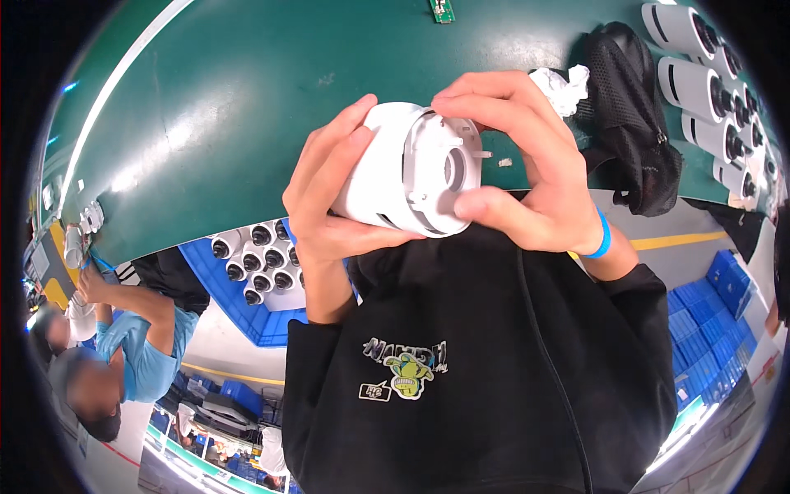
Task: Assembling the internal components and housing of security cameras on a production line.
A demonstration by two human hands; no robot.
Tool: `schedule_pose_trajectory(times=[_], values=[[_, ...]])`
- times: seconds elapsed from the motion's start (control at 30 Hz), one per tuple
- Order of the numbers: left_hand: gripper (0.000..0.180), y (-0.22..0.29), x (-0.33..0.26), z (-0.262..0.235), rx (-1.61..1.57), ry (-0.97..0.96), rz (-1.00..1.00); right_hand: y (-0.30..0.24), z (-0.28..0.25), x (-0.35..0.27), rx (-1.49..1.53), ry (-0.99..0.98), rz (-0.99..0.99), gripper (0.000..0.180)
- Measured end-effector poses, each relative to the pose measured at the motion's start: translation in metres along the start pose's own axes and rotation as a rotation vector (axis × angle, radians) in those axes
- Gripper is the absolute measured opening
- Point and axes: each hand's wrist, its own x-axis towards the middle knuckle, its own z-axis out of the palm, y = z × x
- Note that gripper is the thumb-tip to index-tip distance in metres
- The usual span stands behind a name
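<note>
**White dome camera housing being held in both hands above green bench**

Fig. legend, L to R. At far left, a co-worker in a light blue shirt (152, 346) is being seen beside the green bench (230, 107), w/ an arm raised toward the bench edge; what that hand is doing cannot be told. A blue crate (247, 317) is being shown below the bench edge, filled w/ small white dome cameras (259, 263) w/ dark lenses.

At centre, a white dome camera housing (411, 169) is being gripped between both hands, raised clear of the bench surface & close to the person's chest. The left hand (329, 193) is being wrapped around the smooth outer shell on the left side, fingers curled over the top & palm pressed against it from below. The right hand (527, 169) is being closed on the open inner face: the index finger is being laid across the upper rim, the thumb pressed on the lower rim, so the rim is being pinched. A round opening & moulded ribs are being shown on the inner face. A blue wristband (603, 239) is being worn on the right wrist.

Further right, a crumpled white wipe (561, 86) & a black mesh bag (629, 123) are lying on the bench. At far right, a row of white bullet-type cameras (699, 86) is being laid along the bench. Stacked blue crates (699, 329) are being seen at lower right.
</note>
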Motion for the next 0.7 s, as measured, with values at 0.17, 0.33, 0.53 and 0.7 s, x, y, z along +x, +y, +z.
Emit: schedule_pose_trajectory(times=[0.17,0.33,0.53,0.7], values=[[0.086,0.002,0.000,0.003,-0.001,0.007,-0.023,-0.004,0.006,-0.008,-0.163,0.036,-0.105,0.083],[0.089,0.001,-0.001,-0.002,0.025,-0.046,0.007,-0.008,-0.001,-0.007,-0.153,-0.074,-0.052,0.078],[0.097,0.010,0.003,0.004,-0.080,-0.039,-0.245,0.009,0.017,-0.010,-0.203,-0.092,-0.156,0.076],[0.097,0.010,0.006,0.011,-0.122,-0.045,-0.214,0.012,0.016,-0.014,0.514,0.050,0.345,0.067]])
